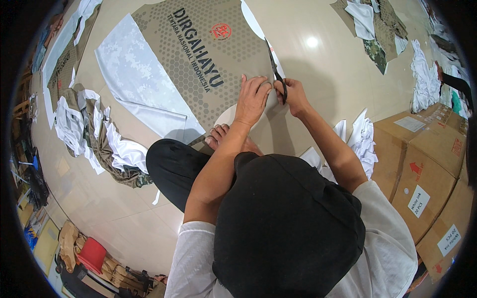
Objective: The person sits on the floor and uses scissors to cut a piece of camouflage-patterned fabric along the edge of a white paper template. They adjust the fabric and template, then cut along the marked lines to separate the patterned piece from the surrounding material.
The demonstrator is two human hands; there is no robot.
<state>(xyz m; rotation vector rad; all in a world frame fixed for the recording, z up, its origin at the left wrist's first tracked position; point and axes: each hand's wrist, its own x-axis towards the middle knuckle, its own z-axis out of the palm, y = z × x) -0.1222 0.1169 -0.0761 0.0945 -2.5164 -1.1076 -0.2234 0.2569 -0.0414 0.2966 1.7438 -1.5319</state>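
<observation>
A brown fabric panel [149, 22] with a hexagon pattern and dark lettering is spread on the floor ahead of me. My left hand [252, 99] lies on its near right edge, thumb apart from the fingers, pressing the cloth. Beside it, my right hand [293, 97] is closed round the black handles of a pair of scissors [275, 67]. Their blades point away from me along the panel's right edge, where a white strip [252, 20] borders the brown cloth. Pale camouflage fabric [131, 74] lies along the panel's left side, its near part folded over.
My bare foot [218, 135] rests near the panel's near edge. Crumpled white and brown cloth [107, 136] lies at left, with more white scraps [362, 139] at right. Cardboard boxes [417, 164] stand close on my right. Brown and white pieces [380, 25] lie far right.
</observation>
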